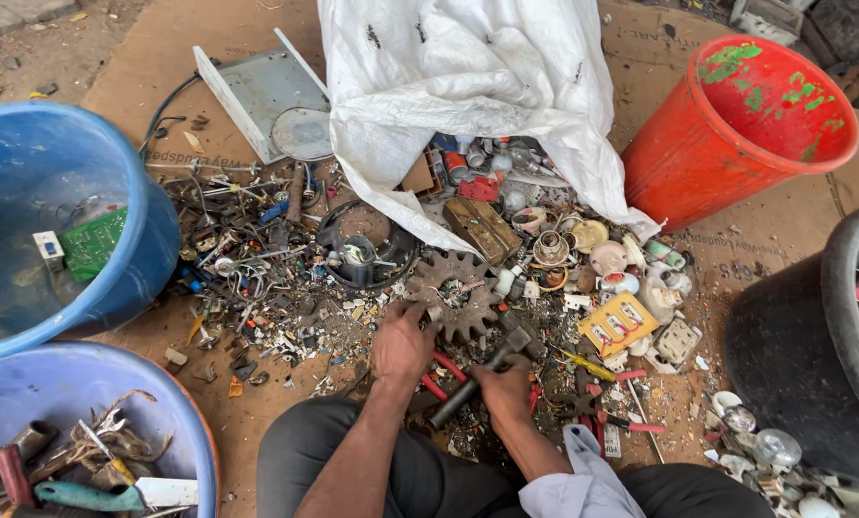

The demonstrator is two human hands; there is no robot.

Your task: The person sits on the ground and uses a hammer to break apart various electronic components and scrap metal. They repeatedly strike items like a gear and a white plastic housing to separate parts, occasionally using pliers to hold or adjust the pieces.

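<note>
Right hand (506, 388) clenched round a hammer (477, 374), left hand (403, 343) curled, fingertips on a rusty gear (455, 293)

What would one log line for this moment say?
left hand: touching rusty gear | right hand: gripping hammer | around: scrap pile, white sack, red bucket

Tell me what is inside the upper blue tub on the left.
In the blue tub lie a green circuit board and a small white block beside it. Fainter scrap lies deeper in; the near rim covers the rest of the floor.
</note>
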